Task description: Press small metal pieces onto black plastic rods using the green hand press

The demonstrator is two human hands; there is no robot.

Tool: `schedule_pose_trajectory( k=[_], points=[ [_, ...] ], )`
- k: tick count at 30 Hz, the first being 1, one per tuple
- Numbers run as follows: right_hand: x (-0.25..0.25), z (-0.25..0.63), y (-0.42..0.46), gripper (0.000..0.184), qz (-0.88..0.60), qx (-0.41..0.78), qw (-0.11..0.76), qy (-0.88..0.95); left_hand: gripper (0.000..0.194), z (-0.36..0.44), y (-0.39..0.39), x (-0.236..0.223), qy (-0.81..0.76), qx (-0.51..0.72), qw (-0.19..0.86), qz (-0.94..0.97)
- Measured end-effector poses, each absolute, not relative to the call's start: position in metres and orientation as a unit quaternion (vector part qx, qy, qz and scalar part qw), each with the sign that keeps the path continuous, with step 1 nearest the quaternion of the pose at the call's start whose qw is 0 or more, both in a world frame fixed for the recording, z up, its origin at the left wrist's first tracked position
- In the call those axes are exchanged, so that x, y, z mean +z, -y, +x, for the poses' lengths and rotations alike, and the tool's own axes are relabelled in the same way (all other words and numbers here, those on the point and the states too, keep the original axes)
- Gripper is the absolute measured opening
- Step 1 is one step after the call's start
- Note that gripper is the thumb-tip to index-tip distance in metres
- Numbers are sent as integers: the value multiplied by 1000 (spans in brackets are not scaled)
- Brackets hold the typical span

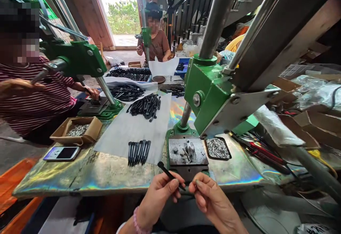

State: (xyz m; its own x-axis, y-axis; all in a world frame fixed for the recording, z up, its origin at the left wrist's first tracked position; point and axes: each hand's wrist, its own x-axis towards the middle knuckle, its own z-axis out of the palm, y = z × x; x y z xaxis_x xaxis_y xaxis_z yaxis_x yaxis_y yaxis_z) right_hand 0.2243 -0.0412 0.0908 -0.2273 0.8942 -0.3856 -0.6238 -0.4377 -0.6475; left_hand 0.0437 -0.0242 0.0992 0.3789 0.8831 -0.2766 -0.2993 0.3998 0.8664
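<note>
The left hand (160, 195) has its grip closed on a black strip (166, 171) by the near edge of the surface (106, 175). The right hand's fingertips (199, 183) bunch beside its tip; I cannot tell whether they hold anything. The strip looks light, stiff, smooth; best pinched mid-shaft. Beyond stands a green press (204, 88).

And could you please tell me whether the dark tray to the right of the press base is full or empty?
Not empty: small metal pieces cover nearly the whole dark tray; their depth cannot be told.
</note>
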Motion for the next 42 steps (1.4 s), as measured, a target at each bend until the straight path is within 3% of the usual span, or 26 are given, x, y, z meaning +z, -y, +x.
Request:
schedule_pose_trajectory(
  k=[10,25,42],
  points=[
    [101,206,51,37,-409,736,475,256,25,43,24,98,-363,418,792,258],
    [112,206,58,35,-469,668,453,359,28,48,22,92,-310,373,862,147],
    [100,209,53,38,-474,673,425,376,27,52,27,87,-366,410,781,297]
  ],
)
